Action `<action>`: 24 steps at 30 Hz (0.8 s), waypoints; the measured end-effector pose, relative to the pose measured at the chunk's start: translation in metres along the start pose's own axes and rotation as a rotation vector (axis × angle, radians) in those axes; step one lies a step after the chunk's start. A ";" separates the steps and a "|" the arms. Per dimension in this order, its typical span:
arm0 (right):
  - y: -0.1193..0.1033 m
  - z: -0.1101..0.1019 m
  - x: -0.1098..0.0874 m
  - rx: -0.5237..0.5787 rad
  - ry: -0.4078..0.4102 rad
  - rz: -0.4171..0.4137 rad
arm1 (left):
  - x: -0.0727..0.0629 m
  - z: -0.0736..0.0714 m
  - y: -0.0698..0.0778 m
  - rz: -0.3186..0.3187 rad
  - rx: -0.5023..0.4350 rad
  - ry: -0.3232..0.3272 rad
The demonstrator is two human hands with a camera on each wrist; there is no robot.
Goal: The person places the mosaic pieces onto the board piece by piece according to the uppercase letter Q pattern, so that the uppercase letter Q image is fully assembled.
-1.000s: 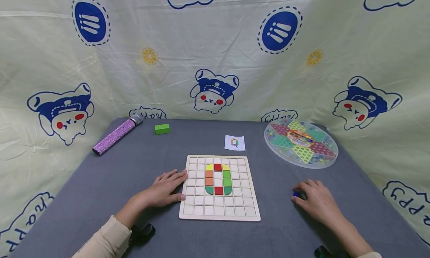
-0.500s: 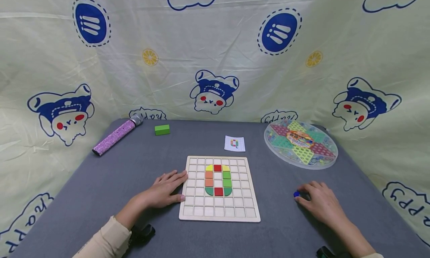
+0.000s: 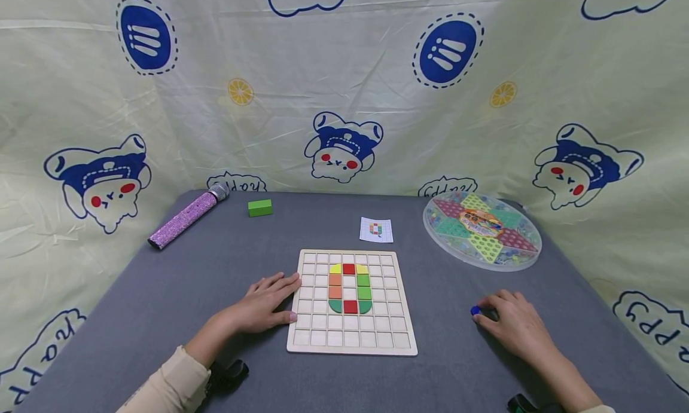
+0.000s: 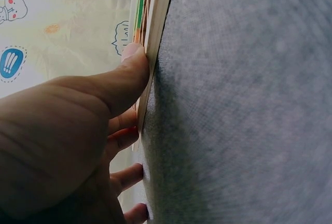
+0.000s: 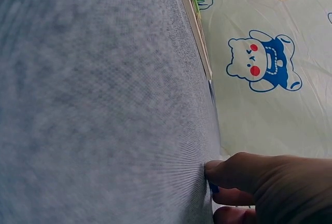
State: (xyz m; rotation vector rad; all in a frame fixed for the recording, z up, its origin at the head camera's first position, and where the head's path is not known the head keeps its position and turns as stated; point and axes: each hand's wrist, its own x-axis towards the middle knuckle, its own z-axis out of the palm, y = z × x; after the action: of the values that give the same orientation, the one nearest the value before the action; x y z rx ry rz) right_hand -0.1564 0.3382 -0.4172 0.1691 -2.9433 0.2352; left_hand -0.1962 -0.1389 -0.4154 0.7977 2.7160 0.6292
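My left hand (image 3: 265,302) lies at the left edge of a pale wooden grid board (image 3: 350,338), fingers fairly straight. In the left wrist view its thumb (image 4: 136,66) touches the board's edge. Coloured pieces form a ring in the board's middle: red pieces (image 3: 350,306) at top and bottom, orange pieces (image 3: 335,291) on the left, green pieces (image 3: 363,293) on the right, with yellow and dark green corners. Right of the board, my right hand (image 3: 514,323) pinches a small blue piece (image 3: 475,310) down at the tabletop. Fingers mostly hide that piece; its exact shape cannot be made out.
A small card (image 3: 376,229) with a coloured pattern lies behind the board. A round Chinese checkers-style disc (image 3: 481,229) sits at the back right. At the back left are a glittery purple microphone (image 3: 185,219) and a green block (image 3: 260,207).
My right hand has shifted slightly to the right, and a little more of the blue piece shows. My left hand and the board stay in place.
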 end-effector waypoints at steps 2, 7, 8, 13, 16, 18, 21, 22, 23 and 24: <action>-0.001 0.000 0.000 0.001 0.004 -0.007 | 0.000 0.000 0.000 0.001 0.003 0.001; -0.010 -0.003 0.002 -0.002 0.018 -0.048 | 0.000 0.000 -0.001 0.003 0.006 -0.001; -0.013 -0.004 0.003 -0.002 0.021 -0.059 | 0.000 0.000 -0.001 0.003 0.006 -0.002; -0.033 -0.006 0.007 0.010 0.042 -0.130 | 0.001 0.001 -0.002 -0.001 0.005 -0.007; -0.047 -0.005 0.009 0.031 0.054 -0.178 | 0.001 0.001 -0.002 -0.003 0.005 -0.009; -0.056 -0.004 0.011 0.042 0.065 -0.217 | 0.001 0.001 -0.002 -0.004 0.004 -0.009; -0.068 -0.001 0.015 0.063 0.074 -0.282 | 0.001 0.000 -0.002 -0.006 0.003 -0.009; -0.072 0.000 0.017 0.069 0.071 -0.301 | 0.001 0.000 -0.002 -0.007 0.003 -0.009; -0.075 0.001 0.018 0.072 0.067 -0.318 | 0.001 0.000 -0.002 -0.008 0.003 -0.008; -0.079 0.002 0.019 0.079 0.060 -0.334 | 0.001 0.000 -0.002 -0.010 0.002 -0.009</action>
State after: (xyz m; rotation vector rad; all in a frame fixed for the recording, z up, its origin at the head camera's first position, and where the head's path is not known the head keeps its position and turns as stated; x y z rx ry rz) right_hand -0.1654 0.2582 -0.4033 0.6448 -2.7897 0.3000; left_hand -0.1984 -0.1396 -0.4162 0.7850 2.7113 0.6202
